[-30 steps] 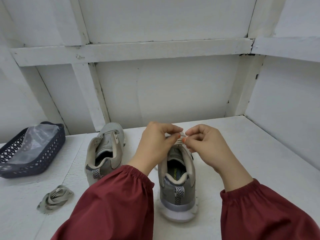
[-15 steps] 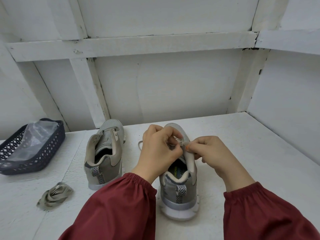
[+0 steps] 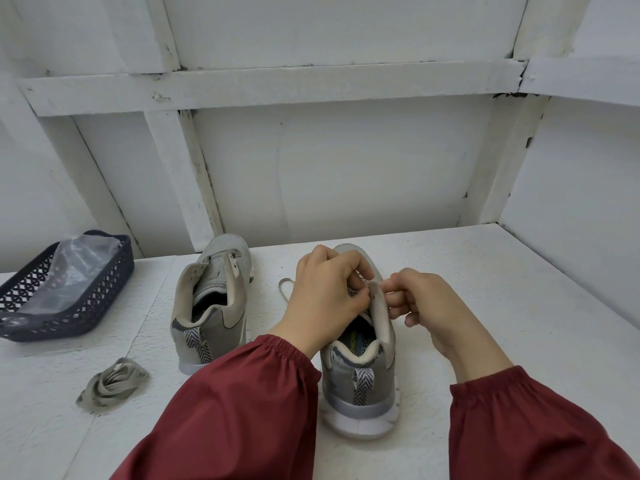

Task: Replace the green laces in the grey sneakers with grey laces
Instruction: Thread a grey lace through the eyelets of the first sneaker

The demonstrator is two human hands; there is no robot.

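We count two grey mesh sneakers, white-soled, heels toward us on white surface. First sneaker under both hands; second sneaker left of them. Our left hand curled, pinching one thin grey lace at eyelet flap. Our right hand pinching first sneaker's flap from outside. One coiled grey-green lace bundle far left of left hand. One dark blue plastic lattice basket beyond it, holding one clear plastic bag.

Two grey sneakers stand on the tabletop: the left sneaker sits toward the back edge and the right sneaker is nearer the front edge. One bundle of laces lies toward the front left corner. One loose lace loops beside the right sneaker. One dark basket at the left edge holds one clear plastic bag. There are two hands, the left hand and the right hand.
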